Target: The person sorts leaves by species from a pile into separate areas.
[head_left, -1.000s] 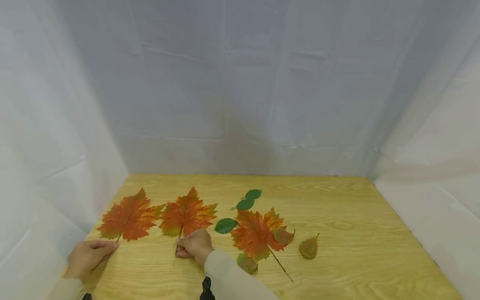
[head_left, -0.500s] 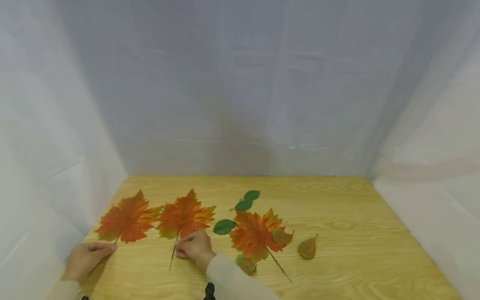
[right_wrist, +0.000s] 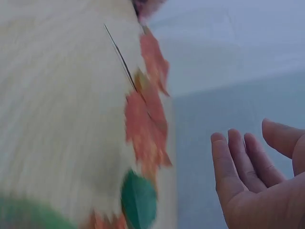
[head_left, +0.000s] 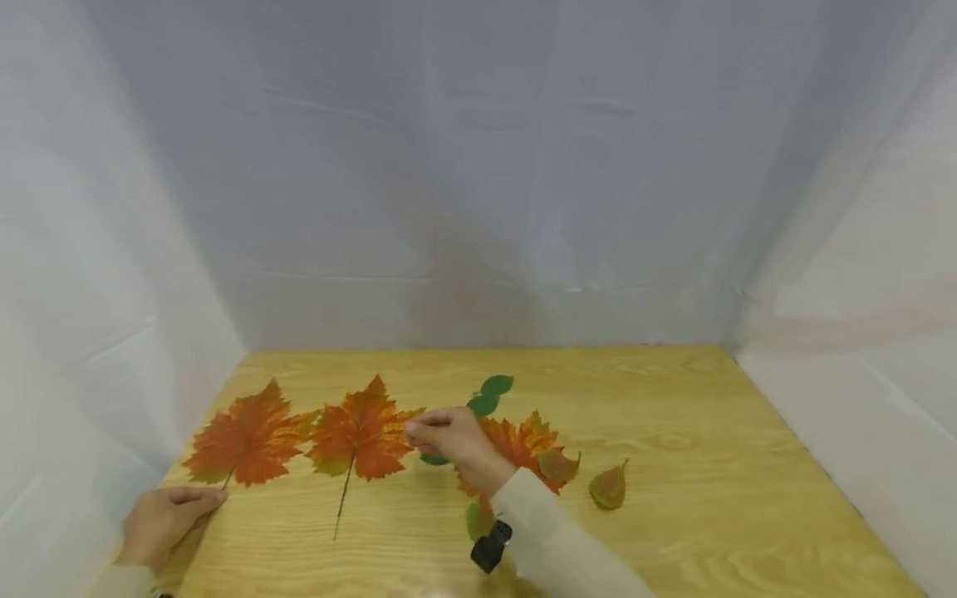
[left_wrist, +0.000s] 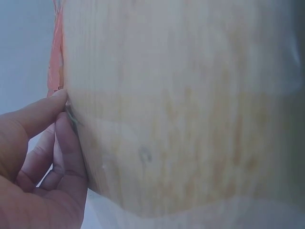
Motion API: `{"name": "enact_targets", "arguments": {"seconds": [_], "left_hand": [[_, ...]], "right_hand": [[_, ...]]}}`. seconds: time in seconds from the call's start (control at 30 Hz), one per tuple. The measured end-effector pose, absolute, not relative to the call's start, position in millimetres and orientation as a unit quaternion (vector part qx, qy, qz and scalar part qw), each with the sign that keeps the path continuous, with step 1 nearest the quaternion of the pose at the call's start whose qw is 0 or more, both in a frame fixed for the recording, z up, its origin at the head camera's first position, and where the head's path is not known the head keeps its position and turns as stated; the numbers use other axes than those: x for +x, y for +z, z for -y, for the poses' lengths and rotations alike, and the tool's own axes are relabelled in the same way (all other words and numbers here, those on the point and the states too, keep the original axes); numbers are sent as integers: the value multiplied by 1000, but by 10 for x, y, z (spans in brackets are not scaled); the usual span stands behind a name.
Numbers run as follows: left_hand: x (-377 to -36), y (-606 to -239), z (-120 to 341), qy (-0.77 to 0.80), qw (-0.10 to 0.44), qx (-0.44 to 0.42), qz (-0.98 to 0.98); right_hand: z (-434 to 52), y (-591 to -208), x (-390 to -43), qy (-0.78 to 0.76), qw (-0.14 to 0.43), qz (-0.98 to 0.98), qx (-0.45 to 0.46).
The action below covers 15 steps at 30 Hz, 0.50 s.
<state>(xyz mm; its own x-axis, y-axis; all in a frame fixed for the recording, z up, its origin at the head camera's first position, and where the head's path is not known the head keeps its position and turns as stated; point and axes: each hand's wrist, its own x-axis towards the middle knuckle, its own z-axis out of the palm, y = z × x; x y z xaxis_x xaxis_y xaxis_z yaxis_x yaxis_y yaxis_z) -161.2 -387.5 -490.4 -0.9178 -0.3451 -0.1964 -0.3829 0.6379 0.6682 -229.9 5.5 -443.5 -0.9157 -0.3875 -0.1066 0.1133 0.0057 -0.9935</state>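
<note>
My left hand [head_left: 164, 519] pinches the stem [left_wrist: 71, 114] of an orange-red maple leaf [head_left: 250, 436] lying at the table's left side. Beside it lies a second maple leaf [head_left: 362, 432], its dark stem [head_left: 344, 498] pointing towards me and free of any hand. Over the right edge of that leaf hovers my right hand [head_left: 459, 444]. The right wrist view shows its fingers [right_wrist: 224, 164] relaxed, holding nothing. A third maple leaf [head_left: 516, 440] and a green leaf [head_left: 434, 458] are partly hidden behind the right hand and forearm.
Two small green leaves [head_left: 497, 384] lie farther back, just beyond the right hand. Small green-and-red leaves lie on the right: one [head_left: 557, 465] on the third maple leaf, one [head_left: 609, 486] apart, one [head_left: 478, 522] near my sleeve. White sheeting [head_left: 478, 208] surrounds the wooden table [head_left: 710, 465].
My right hand has let go of the middle maple leaf's stem and moved up and to the right. The left hand keeps its pinch on the left leaf's stem.
</note>
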Motion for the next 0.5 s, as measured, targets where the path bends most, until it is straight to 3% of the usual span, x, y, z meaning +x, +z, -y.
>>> {"name": "enact_targets", "arguments": {"seconds": [0.13, 0.37, 0.5], "left_hand": [[-1614, -4895, 3868, 384, 28, -204, -900], [-1643, -4931, 3904, 383, 28, -203, -901], [-1638, -4949, 3943, 377, 33, -198, -904]], "right_hand": [[-586, -4365, -2357, -681, 146, -709, -113], [-1576, -4413, -2411, -598, 37, -796, -84], [-2113, -4564, -2385, -554, 19, -828, -77]]}}
